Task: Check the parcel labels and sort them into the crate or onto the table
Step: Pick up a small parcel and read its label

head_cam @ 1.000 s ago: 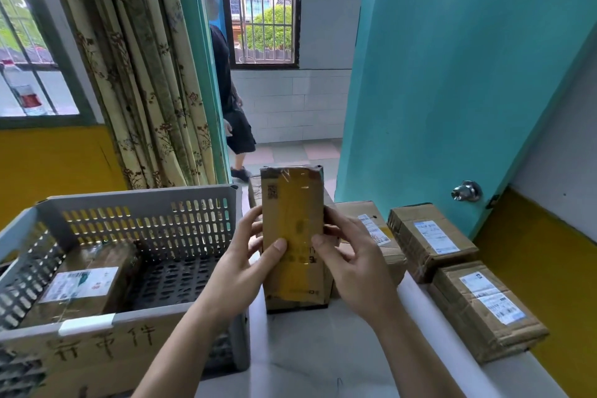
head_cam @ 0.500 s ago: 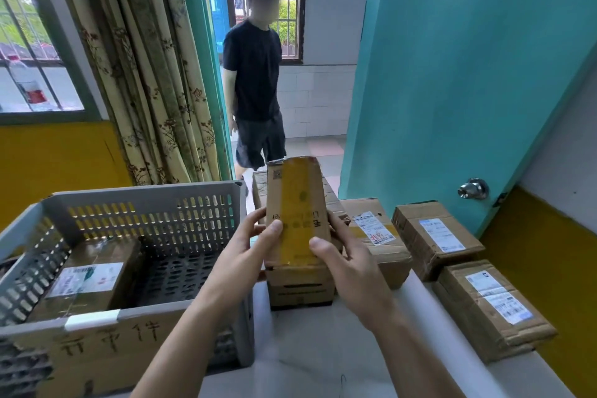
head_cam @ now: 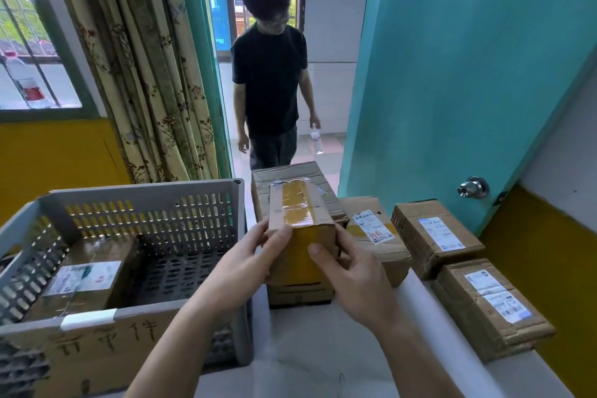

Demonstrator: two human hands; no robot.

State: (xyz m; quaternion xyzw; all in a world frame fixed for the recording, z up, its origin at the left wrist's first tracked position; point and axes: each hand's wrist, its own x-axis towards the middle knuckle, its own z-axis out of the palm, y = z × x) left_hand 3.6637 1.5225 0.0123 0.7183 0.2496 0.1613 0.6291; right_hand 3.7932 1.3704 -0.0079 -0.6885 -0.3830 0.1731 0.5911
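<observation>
Cramped little sorting room with yellow walls, a flowered curtain (head_cam: 155, 74) and a white table (head_cam: 323, 349) packed pretty tight. On the left, a grey crate (head_cam: 145, 200) is parked with one labelled parcel (head_cam: 84, 278) already lying inside.

In the middle, a yellow-taped parcel (head_cam: 302, 233) is gripped from both sides: the left hand (head_cam: 248, 265) is curled round its left edge, the right hand (head_cam: 352, 278) round its right edge, thumbs pressed on the near face. It's held low over the table, just beside the crate's right wall, apparently resting on another box (head_cam: 300, 292). No label can be seen on the faces turned up, so a misread is probably the main risk; it could easily get sorted to the wrong side.

Further right, three labelled boxes (head_cam: 436, 236) are lined up near the table edge, so one could get nudged off if the parcel is swung that way. A person in black (head_cam: 269, 74) is standing in the doorway behind, so a bump is possible too.
</observation>
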